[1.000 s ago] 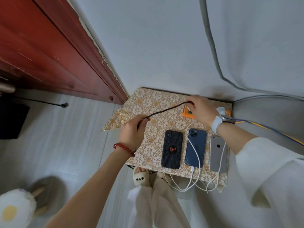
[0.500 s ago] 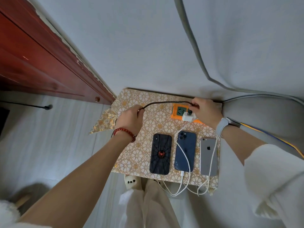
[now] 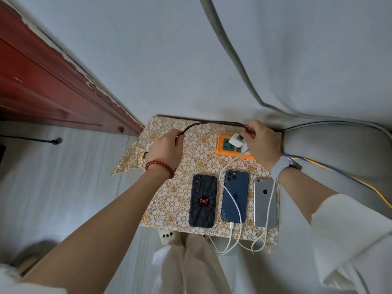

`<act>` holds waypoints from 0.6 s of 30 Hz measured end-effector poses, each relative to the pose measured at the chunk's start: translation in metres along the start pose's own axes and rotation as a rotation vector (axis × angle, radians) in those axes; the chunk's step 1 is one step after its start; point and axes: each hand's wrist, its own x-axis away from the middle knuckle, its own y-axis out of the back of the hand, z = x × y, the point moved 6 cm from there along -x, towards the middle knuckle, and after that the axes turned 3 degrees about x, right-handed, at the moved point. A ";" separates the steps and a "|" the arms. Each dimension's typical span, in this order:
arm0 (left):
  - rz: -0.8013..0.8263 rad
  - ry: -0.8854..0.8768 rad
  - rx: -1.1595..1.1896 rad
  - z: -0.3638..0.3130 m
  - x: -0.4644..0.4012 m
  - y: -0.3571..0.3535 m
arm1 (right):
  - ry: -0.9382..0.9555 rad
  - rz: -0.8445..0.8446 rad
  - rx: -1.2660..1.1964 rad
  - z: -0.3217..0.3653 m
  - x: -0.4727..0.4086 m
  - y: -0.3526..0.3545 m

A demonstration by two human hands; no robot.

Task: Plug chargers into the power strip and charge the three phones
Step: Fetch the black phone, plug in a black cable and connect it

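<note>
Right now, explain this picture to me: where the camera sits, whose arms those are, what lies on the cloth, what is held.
There is no machine here. The camera sits on a person's head and looks down at their own arms. On the patterned cloth lie three phones: black, blue and silver. White cables run to the blue and silver ones; the black one has none. Behind them lies an orange power strip with a white charger on it. A dark cable is held by both hands: left hand at one end, right hand at the charger.
</note>
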 end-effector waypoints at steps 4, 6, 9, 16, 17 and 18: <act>-0.005 0.073 0.075 0.009 -0.002 0.002 | 0.062 0.200 0.013 0.000 0.005 -0.012; -0.038 0.109 0.117 0.012 -0.006 0.006 | 0.067 0.216 0.024 0.003 0.004 -0.013; -0.069 0.138 0.180 0.012 -0.009 0.008 | 0.038 0.212 0.054 0.004 -0.001 -0.012; -0.062 0.094 0.208 -0.002 -0.014 0.006 | -0.057 0.147 0.020 -0.007 0.001 -0.014; -0.060 0.090 0.204 -0.003 -0.015 0.006 | -0.071 0.130 0.009 -0.009 0.001 -0.014; -0.059 0.089 0.202 -0.004 -0.016 0.005 | -0.081 0.122 -0.003 -0.010 0.002 -0.015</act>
